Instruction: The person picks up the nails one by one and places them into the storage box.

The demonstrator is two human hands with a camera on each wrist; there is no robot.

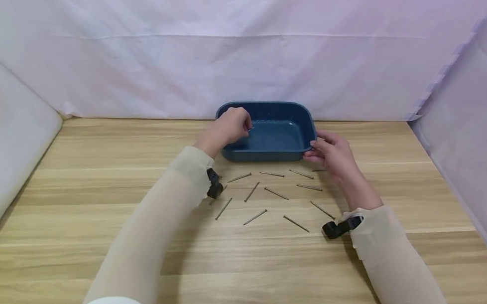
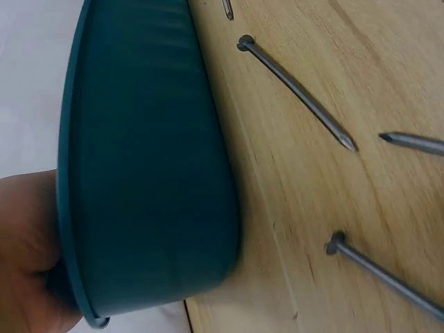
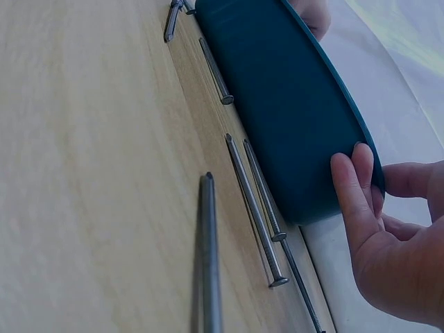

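The left hand [image 1: 228,127] hangs curled over the left rim of the dark blue rectangular plastic tray [image 1: 286,117], pinching a small nail at its fingertips; I cannot tell its direction. Releasing it low inside the tray would avoid bounce. The tray sits at the wooden table's [image 1: 94,189] far edge, long axis left-to-right. Loose steel nails [image 1: 255,216] fan out before it. The right hand [image 1: 336,154] grips the tray's right corner, steadying it.
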